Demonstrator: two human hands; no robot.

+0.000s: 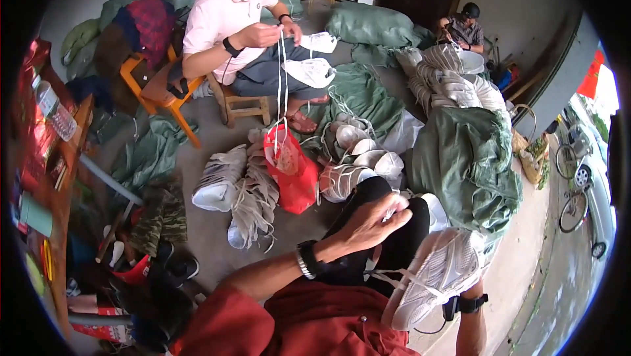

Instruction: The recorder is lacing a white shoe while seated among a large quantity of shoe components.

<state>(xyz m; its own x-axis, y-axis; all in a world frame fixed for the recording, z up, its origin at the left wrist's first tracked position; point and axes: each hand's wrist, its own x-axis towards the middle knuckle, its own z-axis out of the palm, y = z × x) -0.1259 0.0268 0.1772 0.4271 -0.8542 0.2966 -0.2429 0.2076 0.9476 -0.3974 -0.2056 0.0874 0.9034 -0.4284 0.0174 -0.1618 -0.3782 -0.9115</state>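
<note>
White lace-up shoe (pixel 439 276): located at the wearer's right, above the lap and beside a black-clad knee (pixel 402 244). Its long axis runs obliquely, lower left to upper right; which end is the toe cannot be established. Pale laces (pixel 402 273) trail from it to the left; their ends are hard to make out.

Right hand: concealed behind the shoe; grip cannot be told. The right forearm (pixel 470 333), banded in black, is cut off by the lower edge.

Left hand (pixel 371 223): over the knee, fingers bent in toward the thumb; whether anything is pinched cannot be determined, the fingertips being overexposed.

Beyond the knees: a red bag (pixel 292 175), stacked pale shoes (pixel 220 175) and green sacking (pixel 463 165). Farther off, a seated co-worker in a pink shirt (pixel 220 18) holds up white cord (pixel 282 80).
</note>
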